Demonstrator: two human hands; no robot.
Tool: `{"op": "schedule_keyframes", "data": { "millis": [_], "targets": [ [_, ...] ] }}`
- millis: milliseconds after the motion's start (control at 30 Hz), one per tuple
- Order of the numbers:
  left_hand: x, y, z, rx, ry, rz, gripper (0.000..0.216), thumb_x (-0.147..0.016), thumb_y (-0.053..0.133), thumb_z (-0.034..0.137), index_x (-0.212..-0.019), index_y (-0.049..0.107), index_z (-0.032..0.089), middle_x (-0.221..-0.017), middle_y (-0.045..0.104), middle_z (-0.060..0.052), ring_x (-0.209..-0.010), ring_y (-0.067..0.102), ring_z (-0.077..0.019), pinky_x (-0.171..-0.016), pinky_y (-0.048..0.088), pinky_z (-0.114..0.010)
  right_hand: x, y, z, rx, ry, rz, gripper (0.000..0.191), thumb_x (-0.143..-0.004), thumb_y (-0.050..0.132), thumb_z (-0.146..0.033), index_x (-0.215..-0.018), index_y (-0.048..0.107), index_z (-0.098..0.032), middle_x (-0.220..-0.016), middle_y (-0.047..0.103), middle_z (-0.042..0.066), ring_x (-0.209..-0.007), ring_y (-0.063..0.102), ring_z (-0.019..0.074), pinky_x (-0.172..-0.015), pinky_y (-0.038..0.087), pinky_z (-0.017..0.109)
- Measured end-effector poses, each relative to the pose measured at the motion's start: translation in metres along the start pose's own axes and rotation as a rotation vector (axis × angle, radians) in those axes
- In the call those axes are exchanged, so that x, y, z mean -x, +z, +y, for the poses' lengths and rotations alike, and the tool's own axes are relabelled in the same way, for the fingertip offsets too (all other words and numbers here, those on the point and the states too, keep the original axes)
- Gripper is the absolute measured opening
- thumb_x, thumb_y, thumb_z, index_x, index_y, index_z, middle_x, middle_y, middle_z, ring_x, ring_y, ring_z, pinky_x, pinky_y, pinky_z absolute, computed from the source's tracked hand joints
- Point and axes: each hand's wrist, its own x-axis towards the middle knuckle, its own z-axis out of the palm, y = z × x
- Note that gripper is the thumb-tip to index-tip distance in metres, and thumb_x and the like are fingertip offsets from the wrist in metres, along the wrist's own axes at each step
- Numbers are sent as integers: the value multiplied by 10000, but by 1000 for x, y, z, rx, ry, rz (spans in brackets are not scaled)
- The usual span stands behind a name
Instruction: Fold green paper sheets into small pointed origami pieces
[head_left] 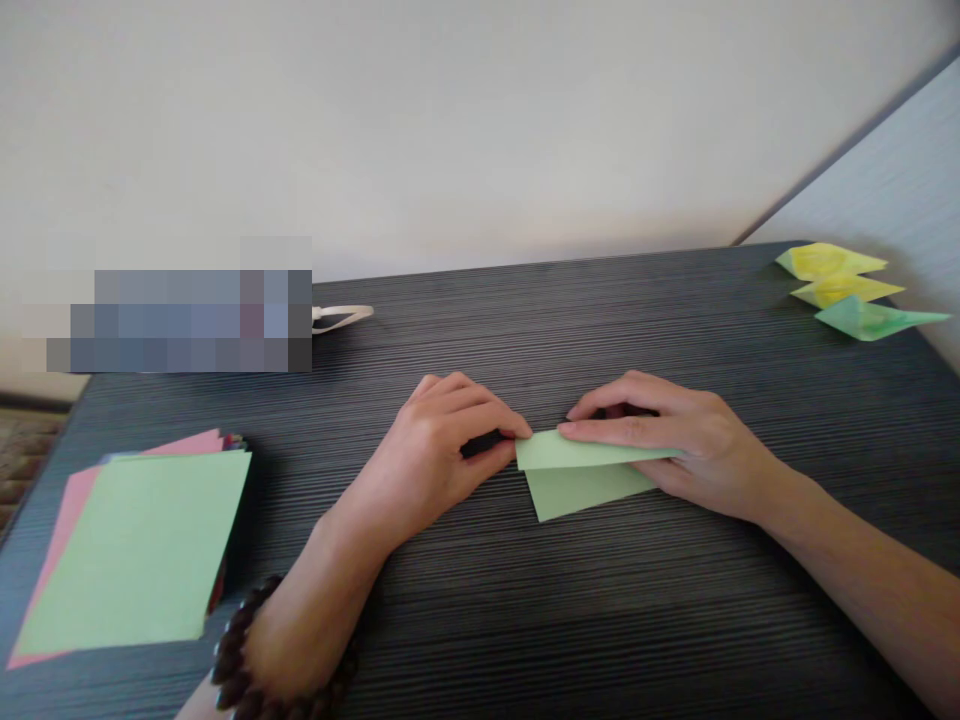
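Note:
A light green sheet of paper [581,485], folded over, lies in the middle of the dark striped table [525,620]. My left hand [442,450] pinches its left corner between thumb and fingertips. My right hand [667,435] rests on the top folded edge, fingers pressed together along the crease and thumb beneath the flap. A dark bead bracelet [247,650] circles my left wrist.
A stack of coloured paper squares [142,545], green on top and pink beneath, sits at the near left. Three folded paper shapes, two yellow [829,262] and one green [870,318], lie at the far right corner. A white strap [341,318] lies at the table's back edge.

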Motion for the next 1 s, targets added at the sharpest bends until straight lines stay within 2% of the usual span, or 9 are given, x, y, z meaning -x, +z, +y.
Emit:
{"op": "schedule_keyframes", "data": {
  "millis": [100,200,267,333,467,600,700,867,1000],
  "targets": [
    [0,2,0,-18,10,9,114,-830,624,201,-931,674,216,-928,677,-10,-895,557,-176,-802,383,-339,-1,0,0,-15,-28,-33,475,-822,455,9,-1199,608,-235,-1097,626,61,-953,577,153,-780,478,281],
    [2,4,-1,-35,28,14,148,-814,652,255,-959,671,226,-972,666,-20,-926,542,-194,-824,400,-354,-2,1,-1,-18,-17,-25,411,-851,472,-36,-1193,609,-215,-1090,634,69,-965,583,157,-792,484,279],
    [2,5,-1,-28,49,37,85,-839,609,193,-900,667,207,-936,675,-14,-902,547,-182,-830,413,-345,1,2,0,-2,-29,-17,367,-865,488,-70,-1178,616,-211,-1076,638,68,-950,585,155,-780,489,277],
    [2,6,-2,-7,78,67,112,-856,557,124,-861,652,182,-895,683,-10,-871,556,-165,-822,432,-321,6,3,1,45,-70,-24,366,-863,510,-91,-1198,600,-209,-1073,635,70,-934,581,160,-770,493,287],
    [1,7,-4,40,110,84,140,-872,532,110,-872,657,172,-890,690,-11,-843,579,-146,-790,458,-282,21,3,1,201,-109,-26,472,-854,495,-55,-1306,508,-192,-1132,603,90,-942,564,173,-810,486,317],
    [3,8,-5,69,126,94,154,-867,550,112,-885,685,183,-893,699,-12,-840,596,-136,-782,469,-266,26,3,-2,302,-152,-29,611,-833,434,31,-1337,464,-313,-1264,525,64,-977,551,169,-820,473,316],
    [4,6,-6,61,146,70,142,-861,572,137,-898,699,188,-899,694,-20,-836,592,-137,-777,470,-271,22,2,-5,355,-171,-80,623,-828,400,31,-1309,492,-355,-1274,528,44,-939,554,178,-793,475,332],
    [5,3,-6,36,160,-5,206,-882,558,181,-1037,686,228,-942,678,-26,-841,580,-129,-779,461,-276,20,1,-11,288,-111,-117,610,-821,386,19,-1255,543,-380,-1213,575,29,-865,561,170,-762,464,338],
    [5,3,-5,-15,174,-4,201,-881,554,182,-1013,695,237,-907,678,-26,-810,580,-135,-750,451,-286,21,3,-11,131,-57,-29,507,-859,484,-72,-1308,498,-305,-1203,576,57,-937,559,168,-798,467,329]
  ]
}}
